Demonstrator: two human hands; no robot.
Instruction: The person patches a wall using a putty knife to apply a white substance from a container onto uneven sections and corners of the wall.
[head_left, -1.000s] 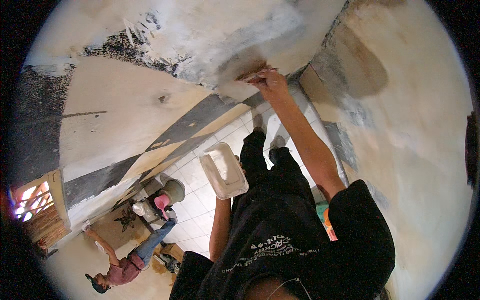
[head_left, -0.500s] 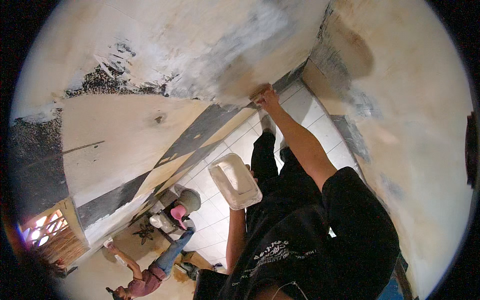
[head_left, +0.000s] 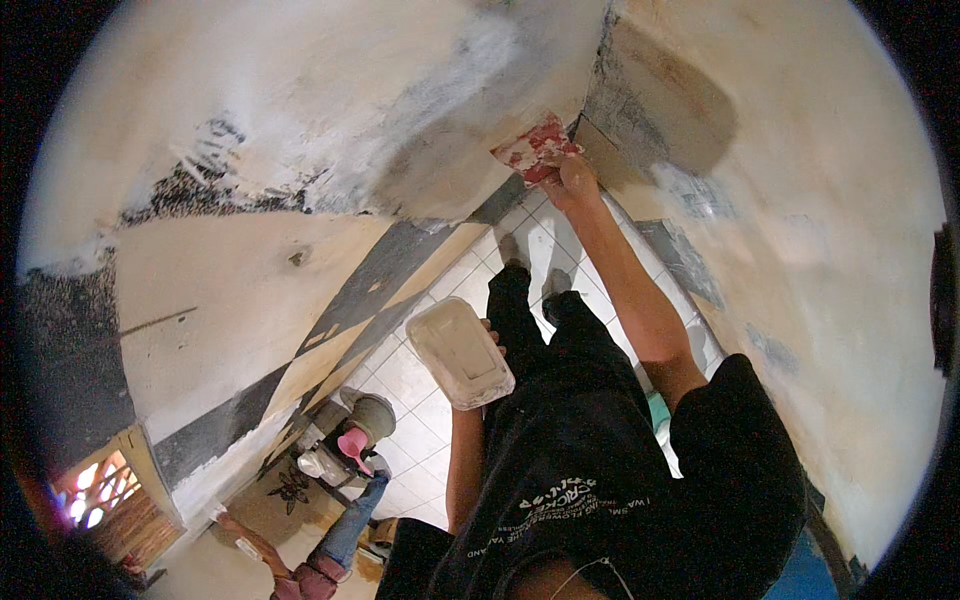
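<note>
In my right hand (head_left: pixel 575 185) is a red scraper (head_left: pixel 537 150), its broad blade smeared with whitish paste. It is at the far wall, close to the corner, beside a damp-looking grey patch; whether the edge touches the wall I cannot tell. My left hand (head_left: pixel 496 338) holds a white rectangular plastic tub (head_left: pixel 462 355) from beneath and along its right side. Pale paste coats the tub's inside. Most of the left hand is hidden behind the tub, with only some fingers showing at its rim.
The left wall (head_left: pixel 240 285) has dark, rough patches and a grey-and-cream band. A right wall (head_left: pixel 800 250) meets it at the corner. On the tiled floor (head_left: pixel 410 395) stand a grey bucket (head_left: pixel 374 418) and a pink dipper (head_left: pixel 352 443). Another person (head_left: pixel 318 575) works at lower left.
My right hand has moved up and right toward the corner, and the scraper's face has turned into view. The tub has shifted slightly left and up. The other person is partly out of view.
</note>
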